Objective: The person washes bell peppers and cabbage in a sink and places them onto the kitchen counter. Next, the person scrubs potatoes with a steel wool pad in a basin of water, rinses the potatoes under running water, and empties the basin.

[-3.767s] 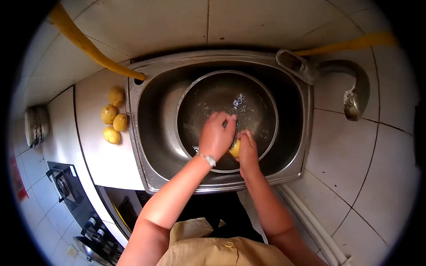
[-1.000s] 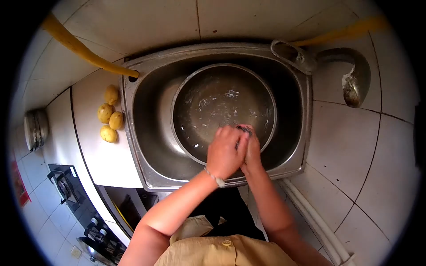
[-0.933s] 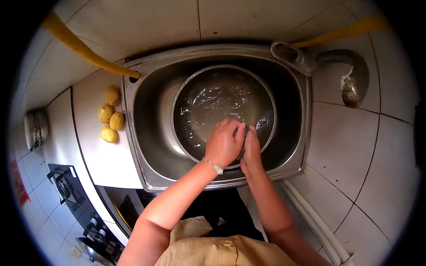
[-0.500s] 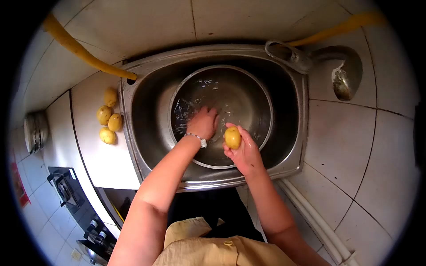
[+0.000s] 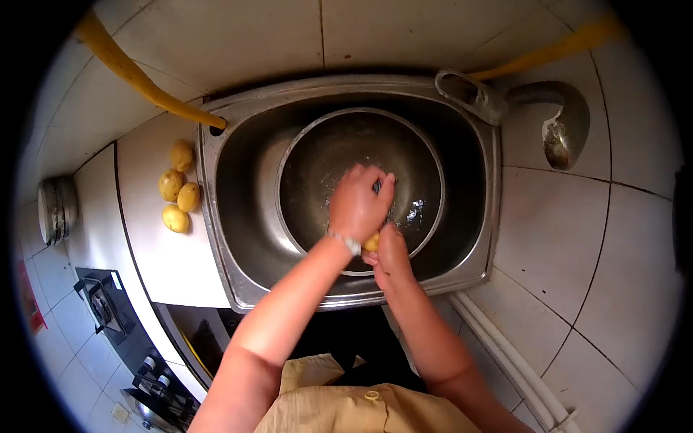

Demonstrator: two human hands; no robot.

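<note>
A yellow potato [image 5: 372,242] is in my right hand [image 5: 392,256], low over the near part of a round metal basin [image 5: 285,216]. Most of the potato is hidden behind my left wrist and the right hand's fingers. My left hand [image 5: 361,202], with a beaded bracelet [image 5: 346,242] at its wrist, is over the water in the basin, back up. Its thumb and fingers are apart and bent, and nothing shows in them. Rippling water [image 5: 415,213] glints beside the hands.
The basin stands inside a steel sink [image 5: 238,285]. Several potatoes [image 5: 188,196] lie on the white counter [image 5: 173,267] to the left. A faucet [image 5: 567,130] is at the right, and a yellow hose [image 5: 144,83] enters the sink's left corner. Far left is a stove [image 5: 102,303].
My left hand has moved right and lifted toward the potato. My right hand has turned and drawn slightly nearer, so the potato is now mostly covered.
</note>
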